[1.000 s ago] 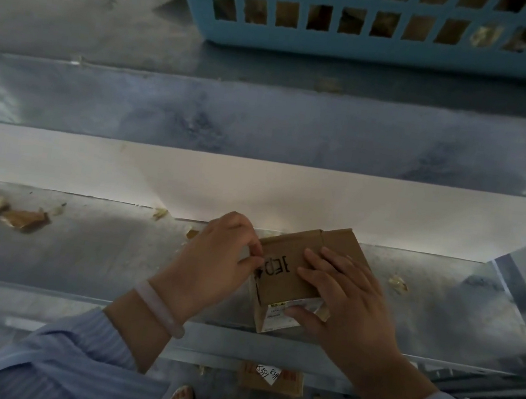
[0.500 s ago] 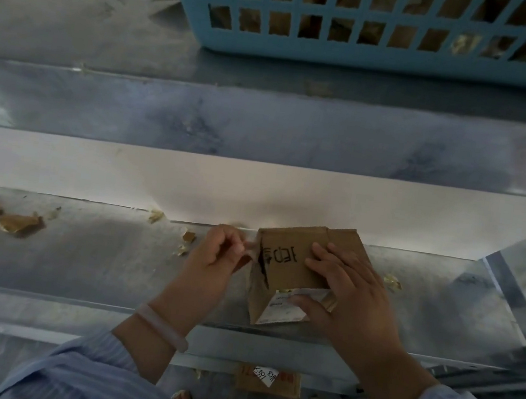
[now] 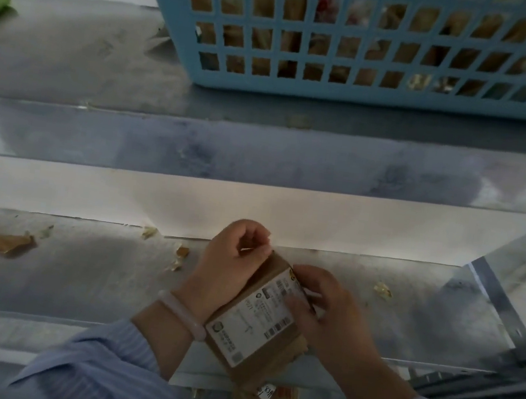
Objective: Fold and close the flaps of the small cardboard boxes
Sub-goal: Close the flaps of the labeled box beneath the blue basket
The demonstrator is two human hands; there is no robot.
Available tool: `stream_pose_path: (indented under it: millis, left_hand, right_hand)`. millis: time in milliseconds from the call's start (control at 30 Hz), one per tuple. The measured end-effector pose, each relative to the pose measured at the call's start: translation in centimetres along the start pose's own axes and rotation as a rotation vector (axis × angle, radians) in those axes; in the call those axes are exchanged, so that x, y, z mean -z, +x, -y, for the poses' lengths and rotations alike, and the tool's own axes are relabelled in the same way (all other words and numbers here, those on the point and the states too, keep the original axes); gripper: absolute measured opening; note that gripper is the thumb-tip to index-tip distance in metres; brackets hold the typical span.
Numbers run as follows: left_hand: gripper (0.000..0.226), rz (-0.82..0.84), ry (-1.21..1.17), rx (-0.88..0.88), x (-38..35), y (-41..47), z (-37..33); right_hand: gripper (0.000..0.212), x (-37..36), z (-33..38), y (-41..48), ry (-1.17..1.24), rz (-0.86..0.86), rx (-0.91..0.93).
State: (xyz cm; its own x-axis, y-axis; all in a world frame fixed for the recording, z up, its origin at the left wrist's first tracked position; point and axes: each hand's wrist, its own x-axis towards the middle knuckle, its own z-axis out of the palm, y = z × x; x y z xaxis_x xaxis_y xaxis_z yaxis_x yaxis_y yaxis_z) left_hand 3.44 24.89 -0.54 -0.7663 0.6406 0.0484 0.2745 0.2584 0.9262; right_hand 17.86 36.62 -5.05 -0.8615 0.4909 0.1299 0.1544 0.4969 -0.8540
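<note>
1. Metal bench (image 3: 77, 275) fills most of the view, stepped up in ledges going away from the person.
2. Blue basket (image 3: 336, 91) sits at the far side, well apart from the hands. Brown cardboard shows through the grid, can't make out more.
3. The cardboard box (image 3: 259, 316) is at the near edge of the bench, right between both hands, label face up. Its long axis runs diagonally, the near end by the left wrist and the far end pointing away and to the right. Can't tell if it rests on the bench or is lifted.
4. Left hand (image 3: 233, 262) lies along the box's left side, fingers curled over the far end and pinching at that corner. What exactly it pinches is too small to see.
5. Right hand (image 3: 330, 312) grips the right edge, thumb on the label and fingers wrapped over the side.
6. My guess: the far end is where the flap work is, and the left hand is nearer to it, so the right one just braces.
7. Torn scraps (image 3: 8, 241) are scattered on the left of the bench.
</note>
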Motion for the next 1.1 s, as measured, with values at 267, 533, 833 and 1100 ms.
stream_pose_path:
  millis: [267,533,833,1100]
  left_hand:
    - [0.027,0.178,0.421,0.123,-0.4,0.7,0.9]
    - [0.011,0.001,0.264,-0.063,0.2,1.2,-1.7]
    - [0.014,0.175,0.413,-0.518,-1.0,2.6,-5.5]
    - [0.009,0.222,0.444,-0.409,-2.5,2.4,-2.8]
  right_hand:
    - [0.043,-0.3,-1.3,-0.7,-0.083,0.026,-0.015]
    - [0.042,0.8,-0.1,-0.7,-0.027,-0.214,0.167]
    - [0.097,2.3,0.3,2.4,-0.162,-0.096,0.204]
    - [0.087,1.3,-1.7,1.3,-0.194,-0.066,0.067]
